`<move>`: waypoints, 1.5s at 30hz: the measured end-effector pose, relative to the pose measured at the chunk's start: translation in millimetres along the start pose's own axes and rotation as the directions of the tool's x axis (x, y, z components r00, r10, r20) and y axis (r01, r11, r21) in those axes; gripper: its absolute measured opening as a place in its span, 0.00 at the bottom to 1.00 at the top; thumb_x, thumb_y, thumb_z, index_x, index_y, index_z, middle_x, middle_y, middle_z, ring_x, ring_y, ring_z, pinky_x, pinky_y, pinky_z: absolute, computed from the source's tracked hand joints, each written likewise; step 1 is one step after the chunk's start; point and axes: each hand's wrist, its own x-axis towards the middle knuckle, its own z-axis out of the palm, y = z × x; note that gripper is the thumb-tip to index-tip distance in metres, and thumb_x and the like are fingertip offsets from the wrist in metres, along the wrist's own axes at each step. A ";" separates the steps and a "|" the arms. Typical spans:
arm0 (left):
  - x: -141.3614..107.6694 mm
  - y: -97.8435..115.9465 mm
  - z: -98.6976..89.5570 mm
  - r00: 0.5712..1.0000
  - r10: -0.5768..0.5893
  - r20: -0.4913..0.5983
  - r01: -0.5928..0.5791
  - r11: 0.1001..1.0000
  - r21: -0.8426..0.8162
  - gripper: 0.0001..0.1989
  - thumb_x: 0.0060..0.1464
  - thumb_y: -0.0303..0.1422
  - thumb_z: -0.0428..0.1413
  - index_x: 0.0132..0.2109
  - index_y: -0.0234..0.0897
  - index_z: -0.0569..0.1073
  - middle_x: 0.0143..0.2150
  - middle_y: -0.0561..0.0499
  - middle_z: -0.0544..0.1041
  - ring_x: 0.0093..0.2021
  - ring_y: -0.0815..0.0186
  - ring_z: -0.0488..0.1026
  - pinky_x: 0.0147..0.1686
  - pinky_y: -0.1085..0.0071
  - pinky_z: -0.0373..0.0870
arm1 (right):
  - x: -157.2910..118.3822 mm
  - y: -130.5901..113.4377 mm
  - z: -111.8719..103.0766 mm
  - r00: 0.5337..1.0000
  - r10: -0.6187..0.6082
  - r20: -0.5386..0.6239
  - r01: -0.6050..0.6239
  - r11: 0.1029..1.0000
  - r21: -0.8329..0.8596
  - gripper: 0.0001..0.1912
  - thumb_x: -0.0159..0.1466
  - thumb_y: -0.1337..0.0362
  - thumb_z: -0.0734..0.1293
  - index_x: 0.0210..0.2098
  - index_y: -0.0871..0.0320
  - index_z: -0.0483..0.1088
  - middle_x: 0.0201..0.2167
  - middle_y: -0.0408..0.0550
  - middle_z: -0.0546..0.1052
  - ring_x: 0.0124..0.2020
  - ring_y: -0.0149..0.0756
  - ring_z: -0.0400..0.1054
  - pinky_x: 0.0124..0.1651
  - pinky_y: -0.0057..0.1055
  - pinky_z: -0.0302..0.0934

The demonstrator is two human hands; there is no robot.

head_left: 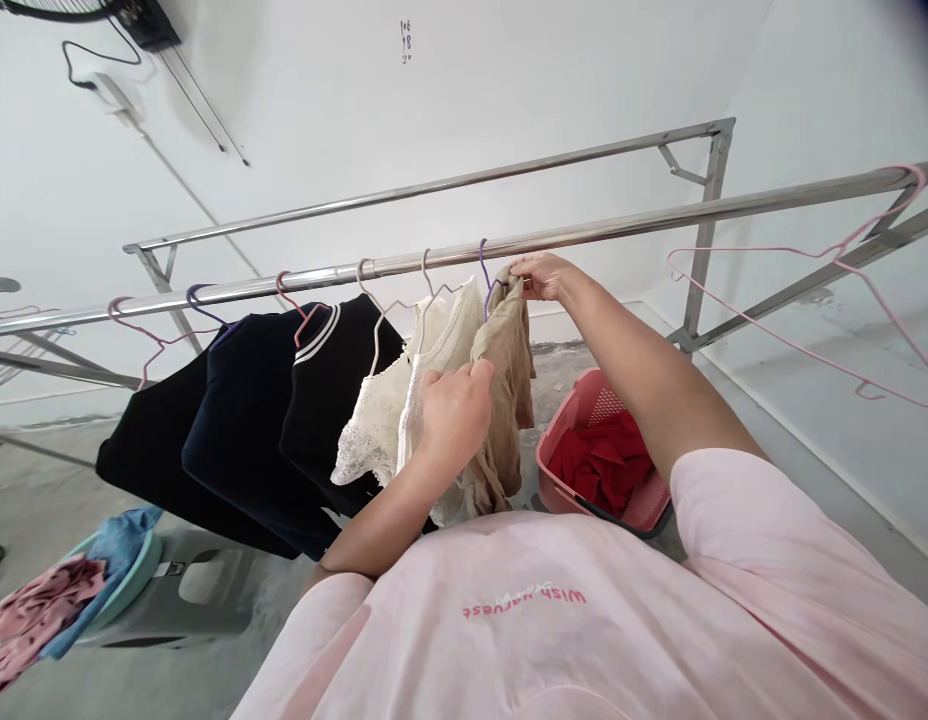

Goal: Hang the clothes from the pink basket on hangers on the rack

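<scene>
A beige garment (501, 400) hangs from a purple hanger (485, 275) on the metal rail (584, 232). My right hand (539, 277) pinches its upper far side close under the rail. Nearer to me, my left hand (456, 405) has its fingers curled round the garment's near edge. Left of it hang a cream top (453, 345) and a white lace top (374, 425), beside a black garment with white trim (333, 390), a navy one (243, 400) and another black one (153, 440).
A pink basket (558, 430) holding red cloth (603, 460) stands on the floor. Pink hanger (794, 255) hangs at the right. At the lower left, a teal basin (138, 580) with clothes sits on a grey box (209, 590). A second rail (434, 186) runs behind.
</scene>
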 end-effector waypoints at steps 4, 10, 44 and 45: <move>-0.4 2.3 -1.6 1.000 -0.007 0.020 0.007 1.000 0.013 0.15 0.62 0.21 0.45 0.48 0.38 0.73 0.40 0.47 0.81 0.41 0.58 0.78 0.43 0.61 0.61 | -1.4 0.2 -11.2 0.994 -0.013 0.104 0.019 0.998 -0.055 0.05 0.60 0.73 0.73 0.32 0.63 0.72 0.23 0.44 0.75 0.24 0.27 0.68 0.36 0.28 0.69; -2.7 3.0 -1.0 1.000 0.008 0.014 -0.008 1.000 0.022 0.13 0.63 0.21 0.46 0.46 0.37 0.73 0.40 0.47 0.81 0.41 0.59 0.77 0.43 0.61 0.61 | 11.7 -6.0 -7.3 1.000 -0.018 0.011 0.019 0.998 -0.063 0.07 0.63 0.70 0.72 0.29 0.62 0.71 0.22 0.43 0.74 0.22 0.25 0.65 0.35 0.26 0.67; -6.6 8.3 -4.6 0.998 0.053 0.019 -0.054 0.995 0.084 0.12 0.60 0.20 0.46 0.40 0.36 0.72 0.38 0.46 0.79 0.37 0.57 0.76 0.41 0.59 0.60 | 29.0 -11.6 31.9 0.995 -0.003 -0.095 -0.010 0.992 -0.128 0.10 0.64 0.66 0.70 0.28 0.59 0.67 0.22 0.42 0.69 0.27 0.27 0.64 0.36 0.26 0.65; -6.6 8.1 -4.5 0.998 0.054 0.018 -0.056 0.995 0.081 0.12 0.60 0.20 0.46 0.40 0.37 0.72 0.38 0.47 0.79 0.38 0.57 0.77 0.41 0.59 0.60 | 27.9 -13.3 31.2 0.999 -0.023 -0.040 0.015 0.981 -0.195 0.09 0.63 0.64 0.71 0.29 0.60 0.69 0.24 0.43 0.71 0.30 0.29 0.66 0.38 0.27 0.65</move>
